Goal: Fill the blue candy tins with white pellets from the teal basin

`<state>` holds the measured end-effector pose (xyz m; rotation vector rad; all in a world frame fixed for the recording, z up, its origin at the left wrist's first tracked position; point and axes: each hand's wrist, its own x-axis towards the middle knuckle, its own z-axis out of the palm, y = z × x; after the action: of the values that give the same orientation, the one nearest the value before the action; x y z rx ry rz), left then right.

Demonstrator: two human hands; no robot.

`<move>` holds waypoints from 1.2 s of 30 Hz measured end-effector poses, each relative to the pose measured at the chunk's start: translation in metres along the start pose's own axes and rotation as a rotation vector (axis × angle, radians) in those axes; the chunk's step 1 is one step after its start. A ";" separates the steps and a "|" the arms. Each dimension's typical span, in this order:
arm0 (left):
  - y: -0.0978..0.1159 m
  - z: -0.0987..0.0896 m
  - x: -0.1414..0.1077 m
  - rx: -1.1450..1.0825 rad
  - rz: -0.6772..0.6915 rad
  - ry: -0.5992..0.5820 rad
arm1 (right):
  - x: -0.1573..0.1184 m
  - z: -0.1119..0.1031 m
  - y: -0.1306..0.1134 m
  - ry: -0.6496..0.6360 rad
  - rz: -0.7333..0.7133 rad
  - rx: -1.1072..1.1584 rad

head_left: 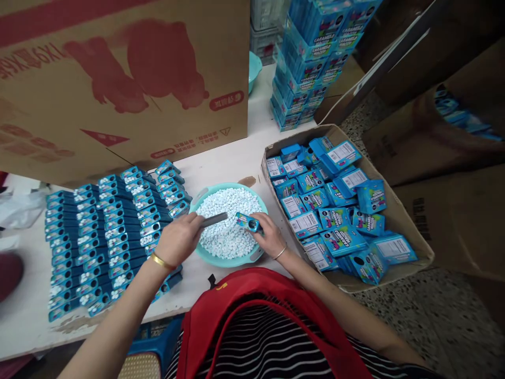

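In the head view, my left hand (179, 239) is closed round a narrow grey scoop-like strip (215, 219), its end over white candies (232, 202). The candies fill a turquoise basin (221, 261) in front of my body. My right hand (269, 235) grips a small blue candy box (246, 221) above the basin's right half. A dark round hole shows in the box's end that faces up. Left of the basin stand rows of similar blue boxes (118, 226), packed upright, several with white candies on their tops.
On the right, an open carton (424, 258) holds a heap of blue candy boxes (341, 239). Wrapped stacks of blue packs (303, 68) rise at the back. A large brown cardboard box (221, 63) stands behind the rows. Another carton (453, 205) is at far right.
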<state>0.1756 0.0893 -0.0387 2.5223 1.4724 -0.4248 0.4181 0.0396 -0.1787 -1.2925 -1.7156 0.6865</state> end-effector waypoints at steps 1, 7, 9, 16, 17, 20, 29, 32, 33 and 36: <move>-0.012 0.021 0.001 -0.019 -0.052 -0.041 | 0.000 -0.003 0.000 0.020 0.018 0.011; -0.004 0.141 0.029 -0.290 -0.098 -0.133 | 0.002 -0.020 0.000 0.099 0.106 0.016; 0.013 0.160 0.043 -0.345 -0.100 -0.094 | 0.003 -0.022 -0.001 0.120 0.127 0.014; 0.006 0.153 0.038 -0.548 -0.024 -0.005 | 0.002 -0.024 -0.002 0.128 0.156 0.001; 0.001 0.145 0.033 -0.594 0.005 0.031 | 0.001 -0.023 -0.002 0.125 0.154 -0.004; -0.011 0.110 0.017 -0.679 0.099 0.142 | 0.000 -0.019 0.000 0.103 0.123 -0.019; 0.007 0.006 0.010 -0.311 0.267 0.047 | 0.005 0.005 -0.002 -0.032 -0.054 -0.074; 0.027 -0.017 0.012 -0.099 0.218 -0.027 | 0.006 0.010 -0.004 -0.037 -0.084 -0.083; 0.035 -0.024 0.013 -0.036 0.203 -0.040 | 0.006 0.011 -0.004 -0.035 -0.093 -0.084; 0.059 -0.042 0.011 0.106 0.177 -0.047 | 0.006 0.014 -0.006 -0.037 -0.102 -0.075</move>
<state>0.2391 0.0824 -0.0015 2.6760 1.2282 -0.5410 0.4028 0.0443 -0.1787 -1.2407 -1.8393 0.5955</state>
